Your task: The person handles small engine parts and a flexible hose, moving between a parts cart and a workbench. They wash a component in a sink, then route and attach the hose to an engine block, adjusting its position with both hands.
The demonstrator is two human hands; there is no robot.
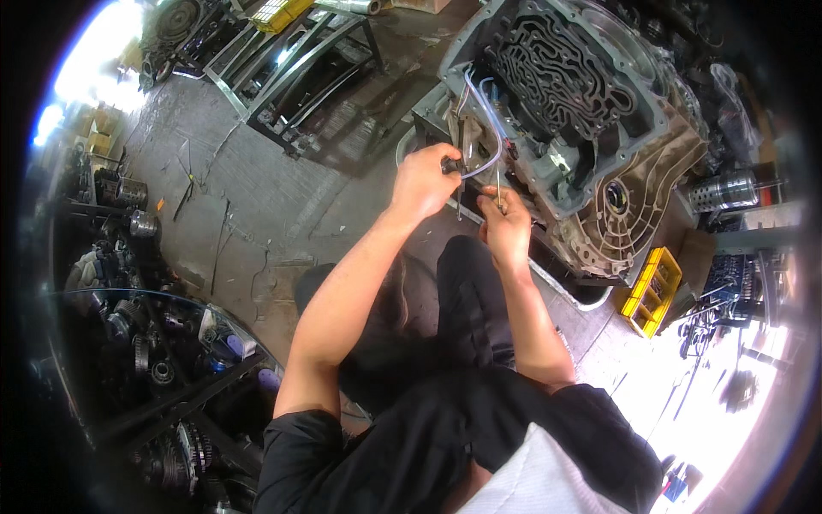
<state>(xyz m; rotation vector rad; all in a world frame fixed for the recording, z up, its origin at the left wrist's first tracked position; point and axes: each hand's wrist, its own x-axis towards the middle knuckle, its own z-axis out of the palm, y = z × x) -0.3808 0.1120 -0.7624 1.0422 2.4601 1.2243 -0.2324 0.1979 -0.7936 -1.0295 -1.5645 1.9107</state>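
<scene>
Wire loom (486, 128) upright from gearbox (582, 128); left hand (424, 182), right hand (505, 224), fingers gripping it.

Yellow plastic crate (652, 291) on floor below my right, my landmark here. Left of crate, across cracked concrete floor (248, 184), metal frame rack (287, 68) lies up top. Second yellow crate (278, 12) beyond rack, at top edge. Ribbed metal drum (723, 190) just above crate. Far left of crate, dark shelf (171, 385) crowded with gears and bearings; another drum (142, 224) above it.
</scene>
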